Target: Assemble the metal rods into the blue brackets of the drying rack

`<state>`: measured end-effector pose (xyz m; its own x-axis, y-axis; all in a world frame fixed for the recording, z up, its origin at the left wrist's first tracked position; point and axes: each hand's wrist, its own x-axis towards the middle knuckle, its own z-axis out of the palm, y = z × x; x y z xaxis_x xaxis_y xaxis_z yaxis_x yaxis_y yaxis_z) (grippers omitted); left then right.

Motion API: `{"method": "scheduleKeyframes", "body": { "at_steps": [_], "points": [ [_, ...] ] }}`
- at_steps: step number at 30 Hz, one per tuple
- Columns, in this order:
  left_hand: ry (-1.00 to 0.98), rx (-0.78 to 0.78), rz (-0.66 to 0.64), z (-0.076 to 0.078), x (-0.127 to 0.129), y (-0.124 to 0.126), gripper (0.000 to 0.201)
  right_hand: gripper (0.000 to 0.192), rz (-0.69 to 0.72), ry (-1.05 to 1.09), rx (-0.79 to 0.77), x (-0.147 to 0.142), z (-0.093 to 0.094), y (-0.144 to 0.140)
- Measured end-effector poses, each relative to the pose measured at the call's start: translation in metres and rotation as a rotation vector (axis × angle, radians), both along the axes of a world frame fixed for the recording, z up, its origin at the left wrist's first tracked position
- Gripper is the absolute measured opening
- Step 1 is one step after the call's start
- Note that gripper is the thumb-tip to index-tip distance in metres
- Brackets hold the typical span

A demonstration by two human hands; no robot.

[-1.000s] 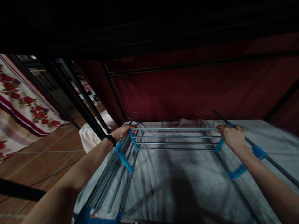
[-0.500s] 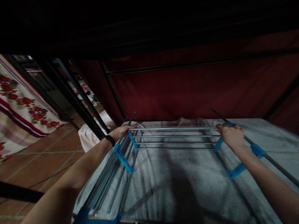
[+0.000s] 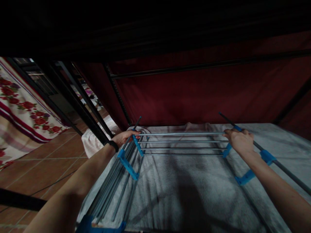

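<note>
A metal-tube rack (image 3: 182, 134) with blue plastic brackets lies across a grey blanket (image 3: 194, 181). Several grey crossbars run between its two sides. At the far left corner, my left hand (image 3: 124, 137) is closed around the joint of the frame, beside a blue bracket (image 3: 138, 145); some of its fingers are hidden. My right hand (image 3: 239, 140) grips the opposite far corner, its fingers over the end of the top crossbar and the side tube. Nearer me, another blue bracket (image 3: 246, 176) shows under my right forearm. A bundle of grey tubes (image 3: 114, 181) lies along the rack's left side.
A dark overhead structure (image 3: 155, 29) hangs low above. Dark red fabric (image 3: 194, 97) closes off the back. Black posts (image 3: 70, 100) stand on the left, with a flowered cloth (image 3: 31, 110) beyond. A cable (image 3: 53, 183) crosses the tiled floor (image 3: 58, 161).
</note>
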<state>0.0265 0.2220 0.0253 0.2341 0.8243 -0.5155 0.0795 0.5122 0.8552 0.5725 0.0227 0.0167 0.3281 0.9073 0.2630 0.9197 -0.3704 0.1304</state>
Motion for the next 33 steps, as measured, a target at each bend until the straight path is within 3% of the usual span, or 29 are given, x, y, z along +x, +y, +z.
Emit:
{"method": "scheduleKeyframes", "body": {
  "at_steps": [15, 26, 30, 33],
  "points": [
    [0.025, 0.024, 0.087, 0.014, 0.015, -0.017, 0.018, 0.042, 0.000, -0.021, 0.026, 0.007, -0.008, 0.004],
    [-0.003, 0.096, 0.105, 0.009, 0.017, -0.021, 0.011, 0.041, 0.000, 0.003, 0.044, 0.007, -0.008, 0.003],
    [0.001, 0.072, 0.092, 0.009, 0.018, -0.023, 0.016, 0.042, -0.042, 0.057, 0.048, 0.004, -0.004, 0.005],
    [-0.008, 0.070, 0.127, 0.013, 0.022, -0.025, 0.019, 0.054, -0.115, 0.098, 0.119, 0.001, 0.002, 0.008]
  ]
}}
